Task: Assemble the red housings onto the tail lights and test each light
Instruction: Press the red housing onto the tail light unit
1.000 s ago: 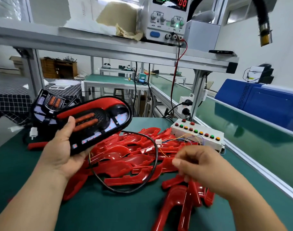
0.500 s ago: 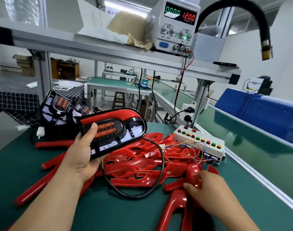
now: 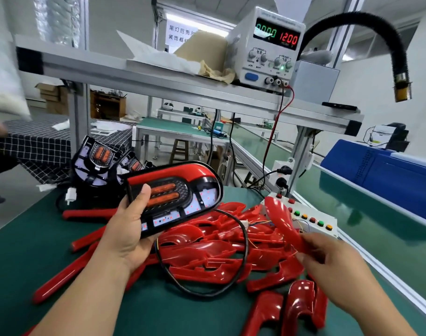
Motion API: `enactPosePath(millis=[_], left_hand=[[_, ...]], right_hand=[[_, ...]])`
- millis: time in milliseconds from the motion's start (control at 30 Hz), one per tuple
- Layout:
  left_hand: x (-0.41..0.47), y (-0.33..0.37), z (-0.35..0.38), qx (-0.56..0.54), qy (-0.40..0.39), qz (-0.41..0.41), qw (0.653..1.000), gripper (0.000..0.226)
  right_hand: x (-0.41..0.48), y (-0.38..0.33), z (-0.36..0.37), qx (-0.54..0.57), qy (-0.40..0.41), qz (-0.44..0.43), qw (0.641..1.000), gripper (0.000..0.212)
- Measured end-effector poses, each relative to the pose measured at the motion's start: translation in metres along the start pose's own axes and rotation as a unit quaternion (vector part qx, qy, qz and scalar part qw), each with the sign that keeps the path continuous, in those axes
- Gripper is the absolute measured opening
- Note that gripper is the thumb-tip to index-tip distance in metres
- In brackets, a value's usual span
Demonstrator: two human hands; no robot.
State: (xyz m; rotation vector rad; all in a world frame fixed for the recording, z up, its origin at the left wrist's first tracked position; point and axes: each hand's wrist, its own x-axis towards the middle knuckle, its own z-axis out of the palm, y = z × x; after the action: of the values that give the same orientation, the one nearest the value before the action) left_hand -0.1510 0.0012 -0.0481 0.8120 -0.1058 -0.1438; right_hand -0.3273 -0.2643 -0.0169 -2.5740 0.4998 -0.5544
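My left hand holds a black tail light above the green bench, thumb on its front. The light has a red strip along its top edge and two orange bars; a black cable loops down from it. My right hand grips one red housing by its lower end and holds it tilted up, to the right of the light and apart from it. A heap of red housings lies on the bench between my hands. More black tail lights stand at the back left.
A white switch box with coloured buttons sits behind the raised housing. A power supply on the metal shelf reads 12.00. A black flexible hose hangs at the upper right. Long red strips lie on the green mat at left.
My right hand has picked a red housing from the pile and lifted it up beside the tail light. The left hand keeps the tail light at about the same height.
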Motion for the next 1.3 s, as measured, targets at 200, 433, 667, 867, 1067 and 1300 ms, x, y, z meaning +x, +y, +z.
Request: enactPosePath(millis=[200,433,667,867,1067,1300], left_hand=[[0.006,0.020,-0.013,-0.103,0.063,0.037,0.992,0.058],[0.005,0.028,-0.019,-0.127,0.054,0.037,0.990,0.029],[0.004,0.025,-0.020,-0.117,0.039,0.020,0.992,0.037],[0.003,0.025,-0.019,-0.112,0.044,0.010,0.993,0.065],[0.003,0.020,-0.018,-0.046,0.002,0.040,0.998,0.057],[0.002,-0.001,-0.006,0.030,-0.046,0.040,0.998,0.024]], right_hand=[[0.028,-0.015,0.018,-0.207,-0.106,-0.013,0.972,0.014],[0.045,-0.070,0.057,-0.155,-0.052,-0.196,0.967,0.021],[0.060,-0.091,0.117,-0.155,-0.262,-0.305,0.903,0.035],[0.062,-0.077,0.112,0.014,-0.229,-0.317,0.920,0.014],[0.062,-0.049,0.064,0.348,-0.181,-0.174,0.903,0.018],[0.076,-0.029,0.043,0.668,-0.111,-0.066,0.733,0.012]])
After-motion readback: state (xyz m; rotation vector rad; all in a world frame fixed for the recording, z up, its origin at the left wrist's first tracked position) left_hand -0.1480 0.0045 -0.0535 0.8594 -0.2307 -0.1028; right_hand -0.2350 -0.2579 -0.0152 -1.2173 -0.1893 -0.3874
